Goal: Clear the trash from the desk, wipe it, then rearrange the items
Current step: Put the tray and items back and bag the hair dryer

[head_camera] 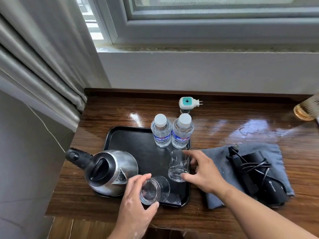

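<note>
Wooden desk [241, 125] below the window: over its black tray [131, 140], the left hand [136, 195] grasps a tilted glass [154, 190] at 6 o'clock; the right hand [205, 173] grips a second glass [178, 167] at 3 o'clock.

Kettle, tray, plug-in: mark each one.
kettle [126, 162], head view, on its steel body.
tray [134, 147], head view, on its bare floor.
plug-in [187, 101], head view, on its green front face.
</note>
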`<state>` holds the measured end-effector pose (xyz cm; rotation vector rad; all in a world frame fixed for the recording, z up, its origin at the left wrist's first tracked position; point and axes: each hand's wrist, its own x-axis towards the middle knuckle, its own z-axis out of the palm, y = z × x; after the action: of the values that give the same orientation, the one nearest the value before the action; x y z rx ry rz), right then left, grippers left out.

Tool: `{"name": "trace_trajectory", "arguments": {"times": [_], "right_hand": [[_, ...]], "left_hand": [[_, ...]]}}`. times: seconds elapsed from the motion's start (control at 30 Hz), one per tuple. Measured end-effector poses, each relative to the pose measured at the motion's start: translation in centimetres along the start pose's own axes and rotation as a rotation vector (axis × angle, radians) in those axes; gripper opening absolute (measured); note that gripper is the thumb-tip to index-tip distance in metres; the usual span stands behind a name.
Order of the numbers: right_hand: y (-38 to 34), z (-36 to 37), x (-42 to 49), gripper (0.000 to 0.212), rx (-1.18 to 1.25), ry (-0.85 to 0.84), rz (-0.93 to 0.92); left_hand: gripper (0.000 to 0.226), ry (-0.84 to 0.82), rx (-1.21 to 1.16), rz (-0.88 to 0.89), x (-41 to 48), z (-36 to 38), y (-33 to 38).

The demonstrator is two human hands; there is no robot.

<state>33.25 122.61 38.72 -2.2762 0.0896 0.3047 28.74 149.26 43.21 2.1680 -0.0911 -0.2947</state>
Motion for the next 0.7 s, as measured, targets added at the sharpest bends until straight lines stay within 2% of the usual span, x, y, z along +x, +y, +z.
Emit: {"name": "trace_trajectory", "arguments": {"times": [0.17,0.33,0.43,0.6,0.7], "right_hand": [[-1.3,-0.2,0.8,0.066,-0.046,0.002,0.113],[-2.0,0.4,1.8,0.042,-0.055,0.051,0.193],[-1.6,1.0,1.9,0.034,-0.041,0.118,0.221],[-1.9,1.7,1.1,0.043,-0.022,0.163,0.212],[-1.7,1.9,-0.4,0.071,0.057,0.14,0.144]], "left_hand": [[0.082,0.14,0.135,-0.016,0.8,2.7,0.3],[0.082,0.159,0.189,-0.067,3.5,3.9,0.4],[0.079,0.141,0.22,-0.054,4.8,4.1,0.4],[0.09,0.119,0.194,-0.097,5.7,4.3,0.5],[0.094,0.175,0.126,-0.267,4.9,4.3,0.7]]}}
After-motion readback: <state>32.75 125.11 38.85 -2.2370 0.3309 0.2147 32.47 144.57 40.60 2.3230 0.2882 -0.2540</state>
